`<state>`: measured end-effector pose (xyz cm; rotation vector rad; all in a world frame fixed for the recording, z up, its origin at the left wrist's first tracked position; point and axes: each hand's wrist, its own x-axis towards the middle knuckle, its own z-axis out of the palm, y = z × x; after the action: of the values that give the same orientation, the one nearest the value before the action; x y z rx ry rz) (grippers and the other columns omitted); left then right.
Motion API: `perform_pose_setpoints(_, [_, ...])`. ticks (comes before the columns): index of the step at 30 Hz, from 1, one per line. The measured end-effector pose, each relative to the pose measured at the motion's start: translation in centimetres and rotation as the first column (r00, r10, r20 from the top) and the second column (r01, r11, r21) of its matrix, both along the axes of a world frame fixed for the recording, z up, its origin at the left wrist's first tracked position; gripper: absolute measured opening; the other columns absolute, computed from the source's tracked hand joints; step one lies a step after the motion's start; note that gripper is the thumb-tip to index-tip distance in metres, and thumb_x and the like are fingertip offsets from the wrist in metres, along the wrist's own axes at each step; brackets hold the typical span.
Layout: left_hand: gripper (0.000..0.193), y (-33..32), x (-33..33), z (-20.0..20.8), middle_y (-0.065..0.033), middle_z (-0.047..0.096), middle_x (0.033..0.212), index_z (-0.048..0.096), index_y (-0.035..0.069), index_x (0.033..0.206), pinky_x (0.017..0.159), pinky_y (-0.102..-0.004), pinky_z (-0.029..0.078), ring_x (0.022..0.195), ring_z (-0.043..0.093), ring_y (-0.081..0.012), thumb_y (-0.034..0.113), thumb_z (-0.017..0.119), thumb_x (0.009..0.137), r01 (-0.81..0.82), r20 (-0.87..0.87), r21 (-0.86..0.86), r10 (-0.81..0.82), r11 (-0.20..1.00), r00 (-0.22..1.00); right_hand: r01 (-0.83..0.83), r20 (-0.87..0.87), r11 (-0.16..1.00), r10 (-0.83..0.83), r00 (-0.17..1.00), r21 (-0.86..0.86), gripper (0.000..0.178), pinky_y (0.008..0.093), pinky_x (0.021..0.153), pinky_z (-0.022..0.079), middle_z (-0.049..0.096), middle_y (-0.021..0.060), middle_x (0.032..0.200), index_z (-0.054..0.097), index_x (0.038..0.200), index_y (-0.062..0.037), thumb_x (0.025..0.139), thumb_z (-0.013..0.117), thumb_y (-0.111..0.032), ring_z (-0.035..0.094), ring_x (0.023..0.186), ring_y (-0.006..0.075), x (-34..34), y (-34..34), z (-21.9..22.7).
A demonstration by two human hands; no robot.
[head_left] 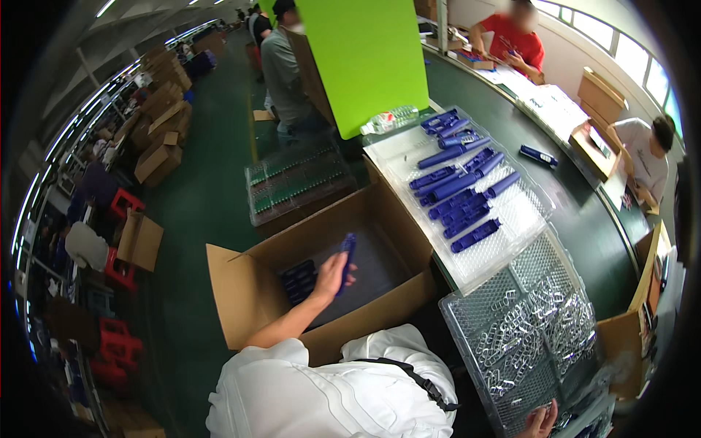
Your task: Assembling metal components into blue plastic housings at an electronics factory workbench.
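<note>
My left hand (332, 277) is closed around a dark blue plastic casing (348, 252), held upright above the open cardboard box (321, 226). Inside the box, more blue casings (298, 280) lie in a row on the left side of its dark bottom. At the lower right, my right hand (540, 421) is by the near edge of a clear plastic tray (475, 390). Its fingers are curled, and what they hold, if anything, is too small to make out. Many bent metal wire clips (537, 321) lie loose in the tray's compartments.
Several blue casings (467, 175) lie on a white textured tray (482, 252) beyond the box, beside a plastic bottle (391, 120). A bright green panel (365, 62) stands behind. Green circuit boards (307, 179) are stacked past the box. People sit across the green bench (504, 109).
</note>
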<state>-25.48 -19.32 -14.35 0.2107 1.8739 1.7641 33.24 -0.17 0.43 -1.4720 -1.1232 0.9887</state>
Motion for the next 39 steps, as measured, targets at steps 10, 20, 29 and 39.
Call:
perform_pose_setpoints(10, [0.047,17.3,18.9,12.7,-0.0084,0.064,0.078,0.057,0.005,0.129,0.048,-0.0287,0.052,0.052,0.059,-0.0162,0.043,0.036,0.112,0.534,0.494,0.698,-0.861,0.478,0.125,-0.07,0.06,0.974,0.058,0.997,0.216,0.021,0.0315,0.079,0.057,0.073,0.014,0.1,0.074,0.113,0.0055,0.098,0.075,-0.008,0.067,0.089,0.0212,0.6,1.5,0.2])
perform_pose_setpoints(20, [0.043,20.8,27.3,12.8,-0.0136,0.072,0.112,0.055,0.007,0.137,0.067,-0.0303,0.06,0.078,0.072,-0.0155,0.04,0.039,0.114,0.666,0.534,0.656,-0.842,0.355,-0.077,-0.164,0.079,0.887,0.144,0.986,0.431,0.021,0.0266,0.088,0.051,0.069,0.0106,0.105,0.072,0.102,0.0035,0.084,0.074,0.014,0.065,0.097,0.0167,-6.1,0.0,5.6])
perform_pose_setpoints(29, [0.054,19.9,29.5,11.5,-0.0133,0.074,0.109,0.055,-0.001,0.145,0.075,-0.0284,0.059,0.082,0.069,-0.0142,0.032,0.038,0.106,0.799,0.365,0.582,-0.927,0.153,-0.089,-0.242,0.557,0.907,0.011,0.83,0.344,0.015,0.0451,0.102,0.049,0.064,0.0173,0.142,0.078,0.094,-0.0031,0.08,0.083,0.001,0.062,0.131,0.0328,-10.4,0.4,5.2])
perform_pose_setpoints(39, [0.052,19.5,29.0,11.4,-0.0099,0.072,0.107,0.057,-0.002,0.141,0.075,-0.0266,0.057,0.08,0.066,-0.0115,0.02,0.042,0.097,0.832,0.213,0.55,-0.976,0.078,-0.049,-0.265,0.649,0.903,-0.019,0.761,0.337,0.011,0.0444,0.102,0.049,0.064,0.0177,0.142,0.076,0.091,-0.0014,0.082,0.081,0.002,0.062,0.131,0.0332,-11.3,0.3,3.1])
